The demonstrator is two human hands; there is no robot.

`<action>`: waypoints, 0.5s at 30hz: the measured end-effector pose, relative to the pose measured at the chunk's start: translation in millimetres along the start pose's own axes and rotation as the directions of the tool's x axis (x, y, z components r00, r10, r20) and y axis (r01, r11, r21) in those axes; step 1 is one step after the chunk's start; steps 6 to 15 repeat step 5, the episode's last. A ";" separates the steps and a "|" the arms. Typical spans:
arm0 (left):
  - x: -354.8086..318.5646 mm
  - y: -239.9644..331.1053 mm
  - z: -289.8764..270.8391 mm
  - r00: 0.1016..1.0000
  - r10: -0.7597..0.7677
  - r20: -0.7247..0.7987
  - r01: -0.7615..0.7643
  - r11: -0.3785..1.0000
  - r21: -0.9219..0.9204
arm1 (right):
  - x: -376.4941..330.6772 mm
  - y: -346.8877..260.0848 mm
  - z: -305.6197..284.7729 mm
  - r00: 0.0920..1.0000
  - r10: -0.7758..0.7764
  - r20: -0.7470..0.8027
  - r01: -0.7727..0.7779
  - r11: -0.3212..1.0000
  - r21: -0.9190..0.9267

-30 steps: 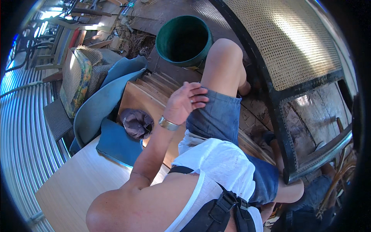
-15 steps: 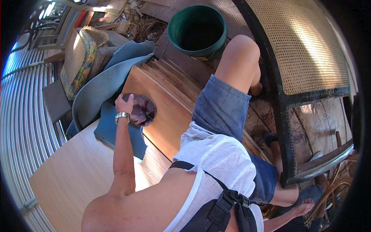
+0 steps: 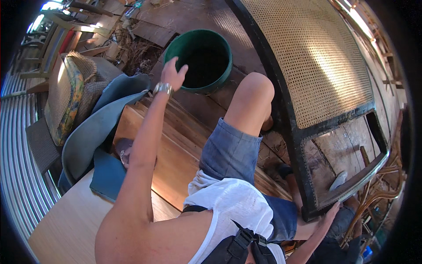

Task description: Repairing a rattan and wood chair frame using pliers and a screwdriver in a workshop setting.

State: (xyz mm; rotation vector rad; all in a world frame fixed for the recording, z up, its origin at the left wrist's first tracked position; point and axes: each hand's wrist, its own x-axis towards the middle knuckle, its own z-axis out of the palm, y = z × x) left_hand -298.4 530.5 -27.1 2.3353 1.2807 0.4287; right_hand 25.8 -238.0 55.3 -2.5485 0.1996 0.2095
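My left hand (image 3: 174,75), with a metal watch at the wrist, reaches over the near left rim of the green bucket (image 3: 224,72). Its fingers are spread and hold nothing; whether they touch the rim I cannot tell. Dark inside, the bucket stands on the floorboards. My right hand (image 3: 330,214) is by the bottom rail of a black-framed chair with woven cane panel (image 3: 325,57), fingers stretched out and seemingly against the rail. A dark cap (image 3: 125,152) lies on the wooden board (image 3: 169,176), mostly hidden behind my left forearm.
Left are bent grey-blue sheets (image 3: 90,125), a patterned cushion (image 3: 72,94) and a corrugated metal wall (image 3: 20,145). A pale tabletop (image 3: 61,224) is at lower left. Curved rattan pieces (image 3: 373,198) and another person's shoe (image 3: 339,180) are at right.
My left hand has let go of the cap and moved up and right to the bucket. My right hand has come up to the chair's bottom rail. The whole view has shifted.
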 end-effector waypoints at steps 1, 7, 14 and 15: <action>28.6 -7.6 14.9 0.998 -0.048 0.044 0.047 0.999 0.010 | -8.0 -22.2 11.2 1.000 -0.013 0.027 0.013 1.000 -0.016; 95.3 -55.5 80.8 0.912 -0.276 0.304 0.254 0.961 0.110 | -49.4 -93.8 66.6 0.989 -0.047 0.140 0.054 0.997 -0.047; 95.3 -55.5 80.8 0.912 -0.276 0.304 0.254 0.961 0.110 | -49.4 -93.8 66.6 0.989 -0.047 0.140 0.054 0.997 -0.047; 95.3 -55.5 80.8 0.912 -0.276 0.304 0.254 0.961 0.110 | -49.4 -93.8 66.6 0.989 -0.047 0.140 0.054 0.997 -0.047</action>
